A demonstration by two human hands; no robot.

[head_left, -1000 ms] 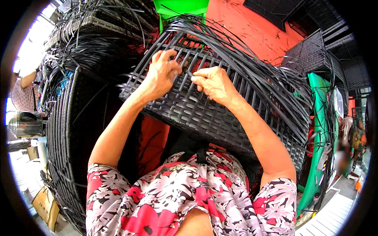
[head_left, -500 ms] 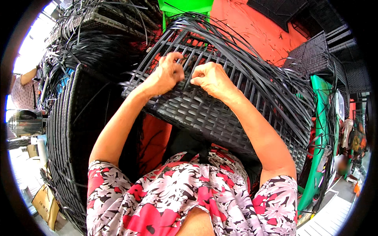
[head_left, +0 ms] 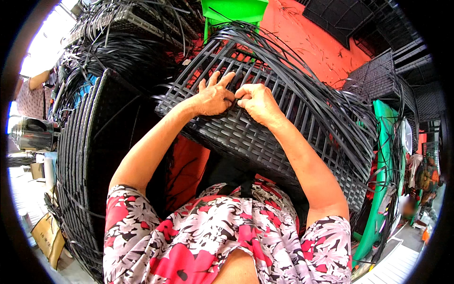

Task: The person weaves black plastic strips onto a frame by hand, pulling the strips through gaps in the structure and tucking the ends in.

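Across my lap lies a piece of black wickerwork (head_left: 241,136), its near side tightly woven and its upper face showing open parallel bars. My left hand (head_left: 213,98) is over the edge between these parts, its outer fingers spread across the bars and its thumb and forefinger curled in near the other hand. Touching or almost touching it, my right hand (head_left: 259,103) has its thumb and forefinger pinched together at a dark strip among the bars. The fingers mostly hide that strip. Long loose black strips (head_left: 312,87) fan out from the work's far and right sides.
Stacked black woven panels (head_left: 75,156) rise close on the left, with a heap of strips (head_left: 118,59) behind them. A bright green stool (head_left: 235,12) stands beyond the work on the red floor (head_left: 302,40). Green plastic furniture (head_left: 378,194) is at the right. Another person (head_left: 32,97) appears far left.
My left hand has moved right, up to the right hand, and its outer fingers have spread. My right hand has dropped slightly and stays pinched. The view has shifted a little.
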